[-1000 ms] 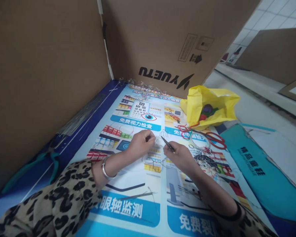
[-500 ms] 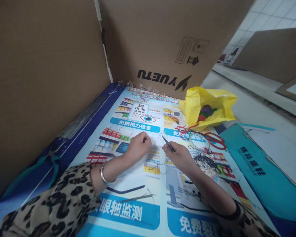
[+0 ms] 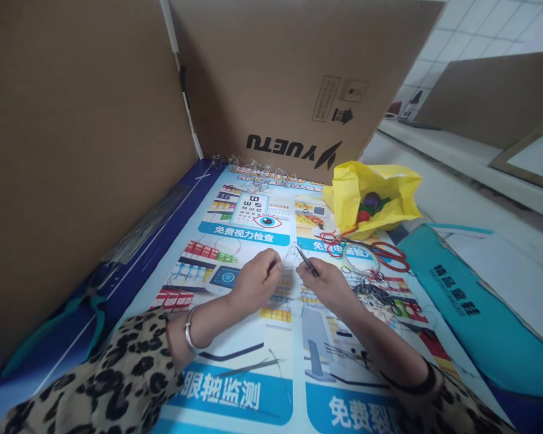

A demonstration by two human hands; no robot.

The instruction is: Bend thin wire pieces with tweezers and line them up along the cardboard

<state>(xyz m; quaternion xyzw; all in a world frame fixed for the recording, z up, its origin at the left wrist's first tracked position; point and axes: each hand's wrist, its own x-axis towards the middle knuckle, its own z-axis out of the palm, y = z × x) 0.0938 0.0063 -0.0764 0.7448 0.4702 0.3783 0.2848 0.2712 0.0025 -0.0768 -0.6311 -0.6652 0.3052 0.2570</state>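
My right hand (image 3: 329,288) is closed around a slim dark pointed tool (image 3: 306,260), its tip angled up and to the left; whether it is tweezers or fine pliers I cannot tell. Fingers pinched together, my left hand (image 3: 259,278) holds a thin bent wire (image 3: 292,255) that reaches to the tool's tip. Where the wire lies between the fingers is hidden. Both hands are over a printed poster (image 3: 278,328). Beyond my right hand lie red-handled scissors (image 3: 391,256), a pale ring-shaped coil (image 3: 361,258) and a dark tangle of wire (image 3: 374,296).
Cardboard walls (image 3: 271,78) stand behind and to the left. A yellow bag (image 3: 396,190) holds coloured balls at the back right. A teal box (image 3: 479,313) lies right. Teal-handled pliers (image 3: 98,316) and a bundle of straight wires (image 3: 142,232) lie left. Twisted wire pieces (image 3: 253,169) line the back.
My left hand has moved slightly right and down, closer to my right hand. The tool stays in my right hand. The view has shifted a little.
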